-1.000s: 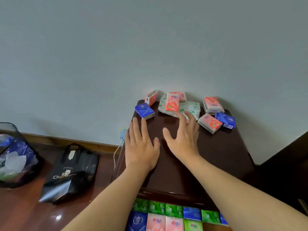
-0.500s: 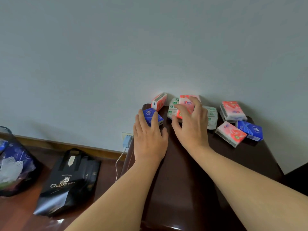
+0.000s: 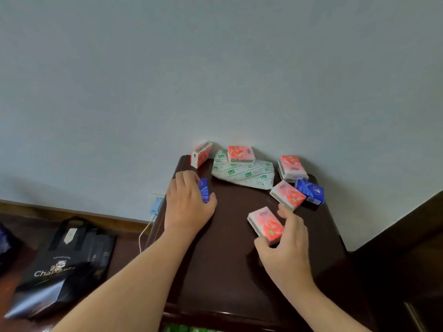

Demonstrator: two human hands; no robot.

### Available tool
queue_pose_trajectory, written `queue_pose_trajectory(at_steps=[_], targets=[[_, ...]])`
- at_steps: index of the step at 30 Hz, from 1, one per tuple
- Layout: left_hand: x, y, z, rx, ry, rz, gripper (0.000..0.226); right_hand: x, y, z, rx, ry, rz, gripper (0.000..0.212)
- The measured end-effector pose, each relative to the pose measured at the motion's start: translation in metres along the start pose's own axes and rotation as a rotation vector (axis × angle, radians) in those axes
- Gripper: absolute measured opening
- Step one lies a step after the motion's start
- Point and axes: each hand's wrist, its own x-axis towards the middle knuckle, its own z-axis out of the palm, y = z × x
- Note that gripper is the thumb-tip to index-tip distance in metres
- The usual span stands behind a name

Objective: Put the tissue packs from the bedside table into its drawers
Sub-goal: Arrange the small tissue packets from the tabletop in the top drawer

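Drawn back from the pile since half a second ago, two tissue packs are now held, one per hand.

A blue pack [image 3: 204, 190] is gripped by the left hand [image 3: 189, 207] and a red pack [image 3: 266, 224] pinched by the right hand [image 3: 286, 245], seemingly for the drawer below; five packs are left on the bedside table [image 3: 227, 271].

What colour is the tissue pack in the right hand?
Pink-red with white ends. The right hand pinches this tissue pack; the head view shows it.

- The table [image 3: 230, 271] is bare dark wood in front, between the two forearms
- The back edge is crowded: red packs [image 3: 241, 154], a green-printed wrapper [image 3: 244, 173], and a blue pack [image 3: 310, 191] at the right
- The wall [image 3: 215, 80] closes off the rear
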Motion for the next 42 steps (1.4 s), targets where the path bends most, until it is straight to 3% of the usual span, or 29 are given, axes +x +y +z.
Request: queue_pose_trajectory(at_steps=[4, 8, 13, 17, 20, 22, 25, 28, 35, 42], targets=[[-0.001, -0.001, 0.006, 0.071, -0.085, 0.093, 0.072, 0.008, -0.008, 0.005, -0.213, 0.014, 0.130, 0.069], [0.001, -0.002, 0.009, 0.081, -0.128, 0.088, 0.072, 0.011, -0.007, 0.011, -0.306, -0.005, 0.101, 0.054], [-0.020, 0.005, -0.007, -0.064, -0.205, 0.119, 0.063, 0.010, -0.004, 0.012, -0.166, 0.001, 0.040, 0.052], [-0.076, 0.016, -0.030, -0.403, -0.221, -0.027, 0.073, 0.010, -0.011, 0.005, -0.036, 0.005, 0.073, 0.052], [-0.119, 0.026, -0.053, -0.560, -0.208, -0.197, 0.077, 0.007, -0.018, -0.007, 0.061, -0.035, 0.201, 0.058], [-0.145, 0.031, -0.070, -0.628, -0.226, -0.274, 0.074, 0.004, -0.026, -0.021, 0.271, -0.082, 0.362, 0.065], [-0.184, 0.040, -0.093, -0.678, -0.262, -0.308, 0.066, -0.012, -0.041, -0.053, 0.592, -0.150, 0.568, 0.067], [-0.218, 0.053, -0.109, -0.718, -0.246, -0.334, 0.059, -0.049, -0.042, -0.087, 0.749, -0.223, 0.625, 0.051], [-0.297, 0.060, -0.107, -0.668, -0.378, -0.448, 0.058, -0.164, 0.000, -0.137, 0.725, -0.358, 0.637, 0.040], [-0.345, 0.070, -0.090, -0.581, -0.376, -0.307, 0.054, -0.215, 0.036, -0.124, 0.830, -0.376, 0.834, 0.015]])
